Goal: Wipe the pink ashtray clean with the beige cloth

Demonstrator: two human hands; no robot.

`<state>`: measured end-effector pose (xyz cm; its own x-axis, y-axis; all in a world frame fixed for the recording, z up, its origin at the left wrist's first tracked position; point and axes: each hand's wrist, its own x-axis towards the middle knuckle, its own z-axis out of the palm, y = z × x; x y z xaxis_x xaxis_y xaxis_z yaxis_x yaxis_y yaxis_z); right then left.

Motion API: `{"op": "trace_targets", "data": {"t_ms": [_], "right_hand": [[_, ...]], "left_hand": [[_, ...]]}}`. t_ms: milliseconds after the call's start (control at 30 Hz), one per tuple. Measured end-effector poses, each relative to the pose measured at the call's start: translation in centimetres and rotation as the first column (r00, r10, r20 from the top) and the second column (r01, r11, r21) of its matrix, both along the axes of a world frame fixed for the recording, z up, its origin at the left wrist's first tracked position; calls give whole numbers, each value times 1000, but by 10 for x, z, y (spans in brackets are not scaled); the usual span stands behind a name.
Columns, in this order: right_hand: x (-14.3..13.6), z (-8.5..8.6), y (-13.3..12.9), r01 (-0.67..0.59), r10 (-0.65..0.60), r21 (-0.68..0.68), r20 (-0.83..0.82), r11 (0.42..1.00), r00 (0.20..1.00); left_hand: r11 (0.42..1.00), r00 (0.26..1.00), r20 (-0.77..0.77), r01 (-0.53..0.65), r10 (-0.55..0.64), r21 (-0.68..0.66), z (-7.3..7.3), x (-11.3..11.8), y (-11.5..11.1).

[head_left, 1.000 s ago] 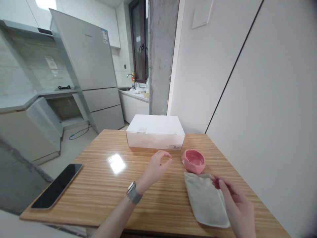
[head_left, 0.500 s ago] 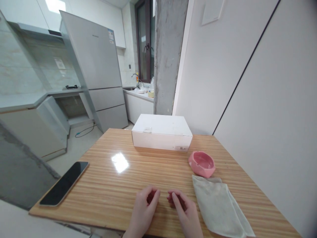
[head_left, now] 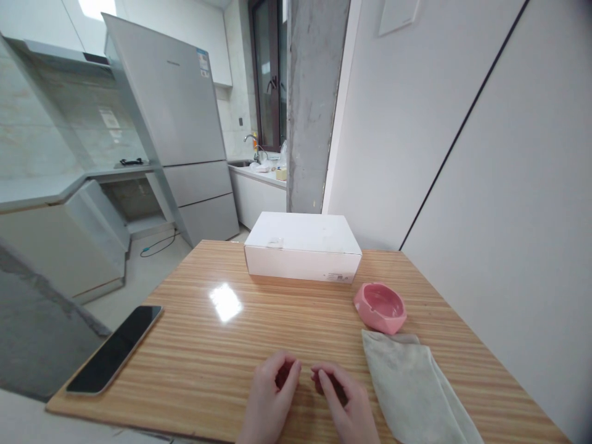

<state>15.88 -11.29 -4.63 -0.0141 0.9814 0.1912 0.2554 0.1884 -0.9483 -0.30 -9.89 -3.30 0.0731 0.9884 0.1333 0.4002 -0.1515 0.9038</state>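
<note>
My left hand (head_left: 272,391) rests near the table's front edge, its fingers curled and the thumb tip close to the forefinger. A small gap separates it from my right hand (head_left: 345,394), curled in the same way with thumb and fingertips together. Nothing shows in either hand. Just right of my right hand lies a folded grey-green cloth (head_left: 409,382). A pink faceted ashtray (head_left: 380,307) sits at the cloth's far end.
A white box (head_left: 303,246) stands at the far side of the wood-grain table (head_left: 194,345). A dark-screened phone (head_left: 115,350) lies by the left edge. Beyond are a grey fridge (head_left: 180,105), a sink counter (head_left: 256,185) and a concrete pillar (head_left: 309,111). A white wall (head_left: 499,185) borders the right.
The view has shifted very slightly. Both hands remain curled in nearly the same place, and the objects on the table have not moved.
</note>
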Motion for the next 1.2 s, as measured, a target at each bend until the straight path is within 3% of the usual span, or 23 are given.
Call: {"op": "trace_targets", "data": {"t_ms": [300, 667, 1200], "right_hand": [[-1, -4, 4, -13, 12, -16, -41, 1000, 999], [1, 4, 1, -11, 8, 58, 43, 998, 999], [-1, 1, 1, 6, -8, 23, 53, 1000, 999]], "left_hand": [[1000, 999, -51, 16, -15, 14, -1, 1, 3], [1000, 997, -70, 25, -26, -11, 3, 2, 0], [999, 996, -81, 43, -41, 23, 1, 2, -1]]}}
